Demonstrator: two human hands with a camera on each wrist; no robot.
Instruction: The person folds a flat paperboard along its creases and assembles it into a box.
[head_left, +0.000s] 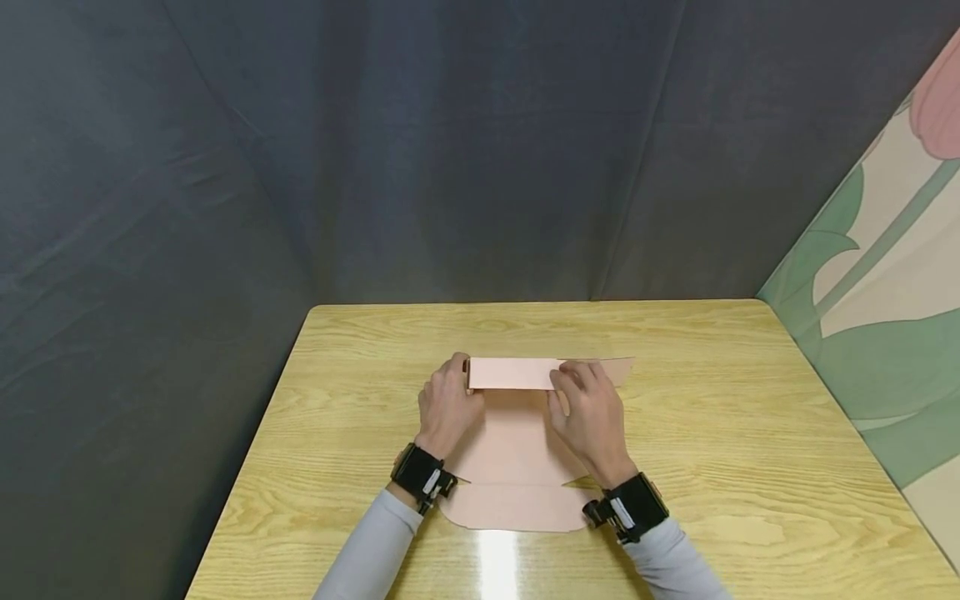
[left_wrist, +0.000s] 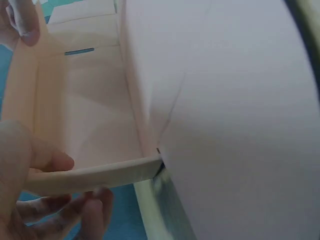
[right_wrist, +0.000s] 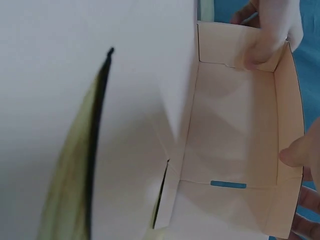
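A pale pink, partly folded cardboard box point(head_left: 517, 437) lies on the table before me. Its far wall point(head_left: 512, 373) stands up, and the lid panel spreads flat toward me. My left hand point(head_left: 447, 404) pinches the raised left end wall point(left_wrist: 110, 176), thumb inside and the other fingers outside. With my right hand point(head_left: 592, 417) I grip the far wall near its right part; the right wrist view has the thumb point(right_wrist: 295, 152) on the inner face and fingers behind. At the right end the flap point(right_wrist: 215, 210) lies folded outward, beside a narrow slot point(right_wrist: 228, 184) in the base.
The wood-grain table point(head_left: 337, 500) extends around the box. Behind it and to the left hangs a dark grey curtain point(head_left: 480, 150). On the right is a cloth point(head_left: 900, 333) with a printed tulip pattern.
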